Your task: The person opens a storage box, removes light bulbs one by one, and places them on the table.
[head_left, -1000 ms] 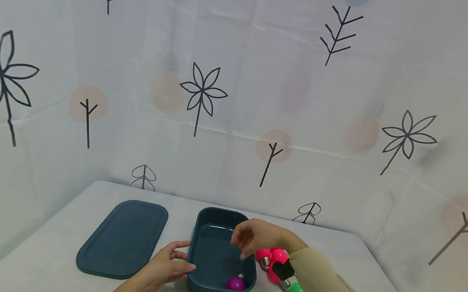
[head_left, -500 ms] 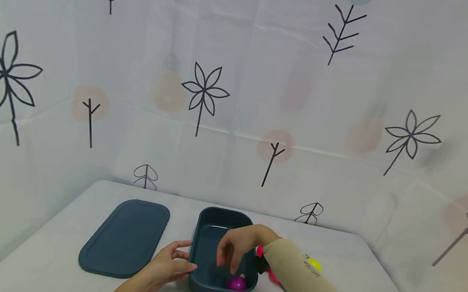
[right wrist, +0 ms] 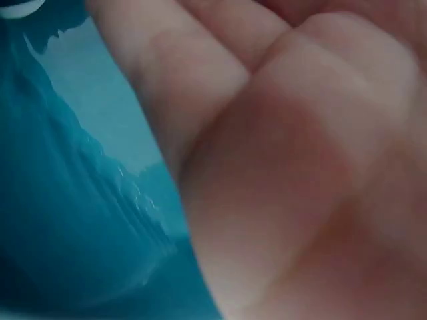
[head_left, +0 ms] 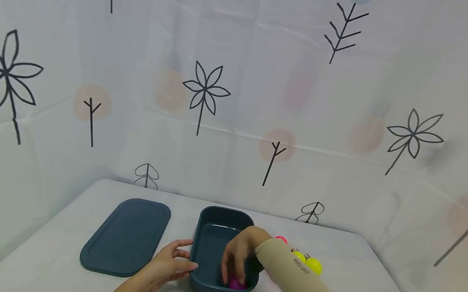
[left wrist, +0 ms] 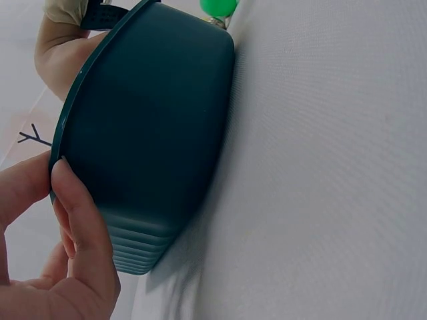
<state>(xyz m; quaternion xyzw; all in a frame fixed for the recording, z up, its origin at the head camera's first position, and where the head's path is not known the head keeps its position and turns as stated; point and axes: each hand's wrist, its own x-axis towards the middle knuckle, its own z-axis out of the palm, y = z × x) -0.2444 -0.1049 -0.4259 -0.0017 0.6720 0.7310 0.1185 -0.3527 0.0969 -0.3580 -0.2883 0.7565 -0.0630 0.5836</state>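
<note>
A dark blue rectangular box (head_left: 218,234) stands uncovered on the table. My left hand (head_left: 167,263) pinches its left rim between thumb and fingers; the left wrist view shows the fingertips at the rim, against the outer wall (left wrist: 147,113). Inside the near end, my right hand (head_left: 240,251) reaches down with curled fingers round a purple light bulb (head_left: 237,284), which is partly hidden by them. In the right wrist view the palm (right wrist: 287,180) fills most of the picture beside the box's inner wall (right wrist: 73,200), and the bulb cannot be seen.
A flat dark blue lid (head_left: 127,237) lies left of the box. Right of it, partly behind the right sleeve, are yellow bulbs (head_left: 313,266) and a pink one (head_left: 281,239). A green bulb (left wrist: 219,7) shows beyond the box. A patterned white curtain (head_left: 237,118) hangs behind.
My right hand has moved down into the box's near end and closed its fingers on the purple bulb. The right sleeve now covers more of the loose bulbs. The left hand stays put.
</note>
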